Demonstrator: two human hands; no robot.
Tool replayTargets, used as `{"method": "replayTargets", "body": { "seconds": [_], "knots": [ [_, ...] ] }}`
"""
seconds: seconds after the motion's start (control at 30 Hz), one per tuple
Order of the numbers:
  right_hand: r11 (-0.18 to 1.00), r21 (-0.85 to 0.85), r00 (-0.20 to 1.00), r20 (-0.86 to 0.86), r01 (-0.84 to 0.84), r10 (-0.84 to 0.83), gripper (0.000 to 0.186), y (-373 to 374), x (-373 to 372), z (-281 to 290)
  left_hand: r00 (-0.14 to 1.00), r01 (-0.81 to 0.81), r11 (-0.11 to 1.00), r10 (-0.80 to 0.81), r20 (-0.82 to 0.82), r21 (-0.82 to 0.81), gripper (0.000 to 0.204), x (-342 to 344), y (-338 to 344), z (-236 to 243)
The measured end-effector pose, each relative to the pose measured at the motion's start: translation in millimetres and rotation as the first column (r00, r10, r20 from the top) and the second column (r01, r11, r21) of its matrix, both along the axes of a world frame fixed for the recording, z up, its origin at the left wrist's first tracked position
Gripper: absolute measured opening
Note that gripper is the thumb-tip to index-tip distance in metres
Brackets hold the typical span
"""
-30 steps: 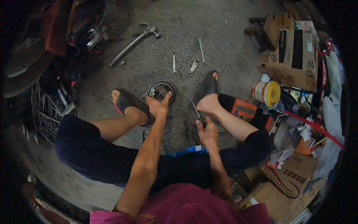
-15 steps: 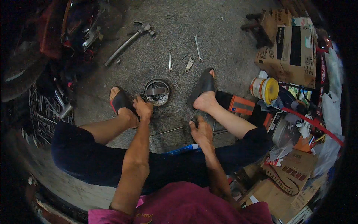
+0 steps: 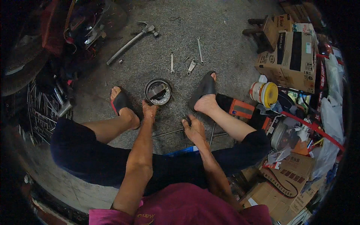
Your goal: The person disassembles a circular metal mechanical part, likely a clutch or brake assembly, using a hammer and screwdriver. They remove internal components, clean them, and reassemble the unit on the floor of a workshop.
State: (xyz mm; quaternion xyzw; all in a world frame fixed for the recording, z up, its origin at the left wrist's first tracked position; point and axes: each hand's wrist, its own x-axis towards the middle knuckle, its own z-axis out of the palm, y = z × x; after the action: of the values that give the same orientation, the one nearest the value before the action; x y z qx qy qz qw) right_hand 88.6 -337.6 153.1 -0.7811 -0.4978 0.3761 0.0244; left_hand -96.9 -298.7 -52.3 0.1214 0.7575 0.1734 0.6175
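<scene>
Head view: left hand [image 3: 149,111] rests open beside round brake drum [image 3: 158,92]; right hand [image 3: 194,128] grips thin tool [image 3: 180,108]; brace the drum firmly.

1. The floor [image 3: 228,33] was rough, matt grey concrete with a gritty texture.
2. The round drum part [image 3: 158,92] was bare metal, dull grey, with a brighter worn rim.
3. The spanners [image 3: 172,62] were smooth, bright metal with a light sheen.
4. The long bent bar [image 3: 129,42] was smooth metal, dull silver.
5. The sandals [image 3: 203,89] were matt black rubber or plastic.
6. The boxes [image 3: 290,50] were matt brown cardboard, partly printed.
7. The tub [image 3: 264,93] was glossy plastic with a yellow lid.
8. The shirt [image 3: 187,208] was soft matt cloth.
</scene>
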Motion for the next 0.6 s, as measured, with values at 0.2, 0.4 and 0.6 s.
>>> {"method": "replayTargets", "body": {
  "seconds": [0.2,0.4,0.6],
  "knots": [
    [0.995,-0.095,0.999,0.028,-0.028,0.031,0.040,15,-4,0,0.997,0.072,0.997,-0.072,0.010,-0.011,0.091,-2,10,28],
    [0.998,-0.059,0.998,-0.043,0.031,-0.034,0.040,18,6,-12,0.910,-0.217,0.975,0.219,0.351,-0.046,0.062,15,24,70],
    [0.991,0.077,0.991,-0.087,0.106,-0.100,0.041,7,9,4,0.861,-0.228,0.974,0.197,0.470,0.009,0.057,11,43,73]
  ]
}}
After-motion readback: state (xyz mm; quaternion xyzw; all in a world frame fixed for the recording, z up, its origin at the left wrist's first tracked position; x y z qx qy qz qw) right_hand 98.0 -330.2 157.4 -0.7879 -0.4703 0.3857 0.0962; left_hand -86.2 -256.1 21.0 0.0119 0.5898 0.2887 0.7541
